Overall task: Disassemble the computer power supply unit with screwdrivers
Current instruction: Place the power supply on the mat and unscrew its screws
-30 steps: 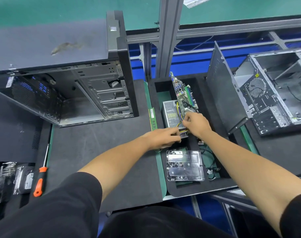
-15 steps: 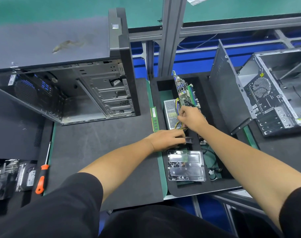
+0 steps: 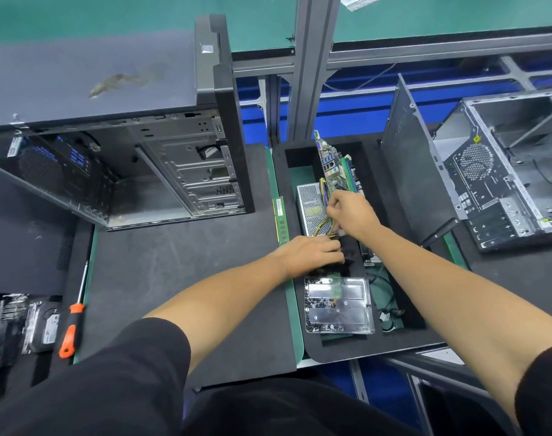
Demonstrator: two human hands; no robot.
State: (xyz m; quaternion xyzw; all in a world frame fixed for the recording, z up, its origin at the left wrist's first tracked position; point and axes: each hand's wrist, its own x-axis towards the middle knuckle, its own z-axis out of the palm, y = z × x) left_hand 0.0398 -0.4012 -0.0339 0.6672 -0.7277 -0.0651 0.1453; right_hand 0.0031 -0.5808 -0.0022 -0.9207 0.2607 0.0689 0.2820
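The silver perforated power supply unit (image 3: 310, 206) lies in a black foam tray (image 3: 337, 349) in front of me. Yellow and black cables (image 3: 322, 226) run from it toward my hands. My right hand (image 3: 351, 214) grips the cable bundle over the unit's near right corner. My left hand (image 3: 314, 254) rests just below, fingers curled round the dark cable ends at the unit's front edge. An orange-handled screwdriver (image 3: 71, 328) lies far left on the mat, away from both hands.
A motherboard (image 3: 333, 169) stands on edge behind the unit. A RAM stick (image 3: 280, 220) lies left of the tray. A clear screw box (image 3: 337, 305) sits near me. An open black case (image 3: 117, 152) stands left, a grey chassis (image 3: 504, 171) right, drives (image 3: 39, 325) far left.
My right hand has moved slightly up and away along the cables. My left hand has stayed at the unit's front edge. The view has shifted a little.
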